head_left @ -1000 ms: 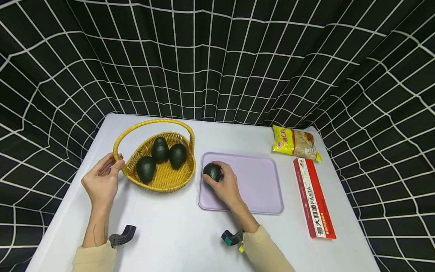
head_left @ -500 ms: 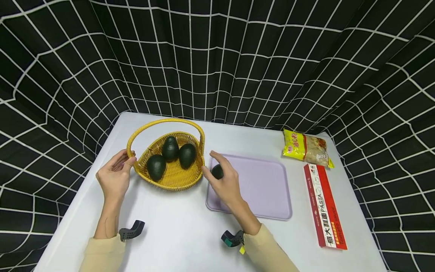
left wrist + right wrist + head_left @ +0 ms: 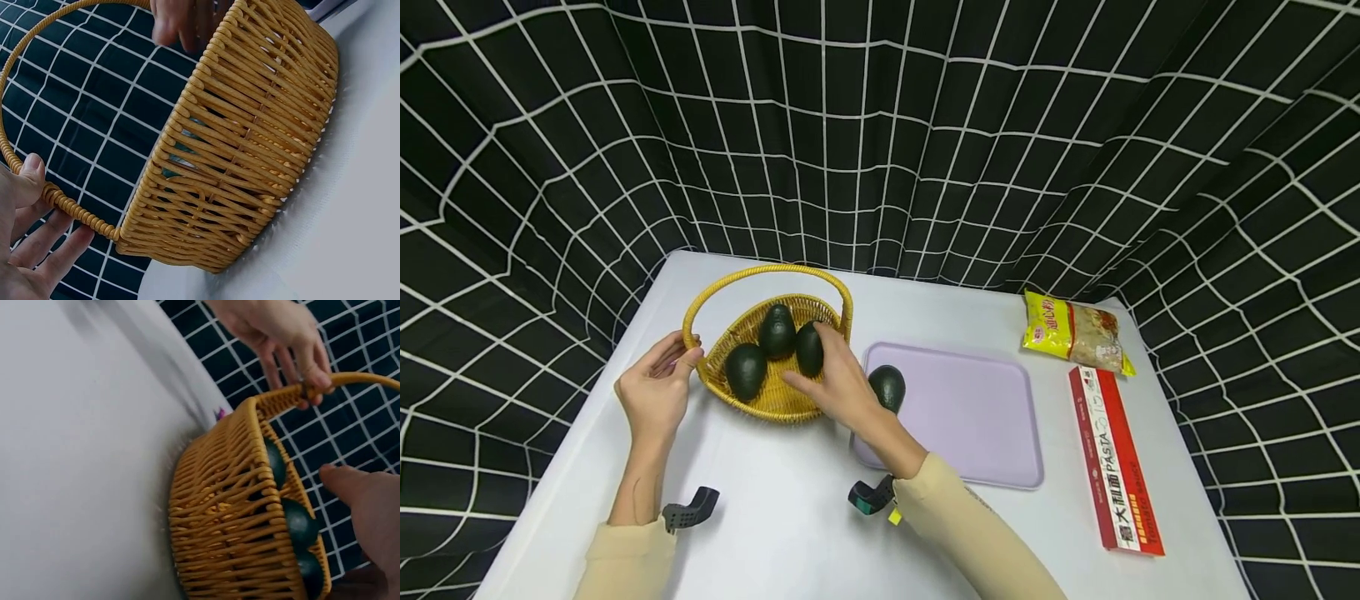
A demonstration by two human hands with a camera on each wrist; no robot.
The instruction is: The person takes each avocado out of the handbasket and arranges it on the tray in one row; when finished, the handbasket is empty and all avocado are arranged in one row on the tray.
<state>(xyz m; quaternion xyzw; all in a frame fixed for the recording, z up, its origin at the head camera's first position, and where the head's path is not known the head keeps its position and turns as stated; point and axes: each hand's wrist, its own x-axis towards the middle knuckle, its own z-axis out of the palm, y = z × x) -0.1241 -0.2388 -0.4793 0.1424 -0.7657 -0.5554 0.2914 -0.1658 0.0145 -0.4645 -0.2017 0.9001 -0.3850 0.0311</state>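
My left hand (image 3: 655, 387) grips the base of the arched handle of a yellow wicker basket (image 3: 231, 156), thumb on one side and fingers on the other. Inside the basket are three dark green avocados: one at the left (image 3: 746, 372), one at the back (image 3: 777, 331) and one at the right (image 3: 810, 350). My right hand (image 3: 844, 385) reaches over the basket's right rim, thumb and fingers spread, fingertips right at the right avocado and partly covering it. Another avocado (image 3: 887, 388) lies on the left side of a lilac tray (image 3: 962, 417), behind my right forearm.
A yellow food packet (image 3: 1075, 332) lies at the back right of the white table (image 3: 775, 517). In front of it is a long red and white pasta box (image 3: 1116, 462). A black curtain with white grid lines (image 3: 880, 133) surrounds the back and sides.
My right hand has let go of the avocado on the tray and moved left over the basket. My left hand keeps its grip on the handle. The head view has shifted slightly.
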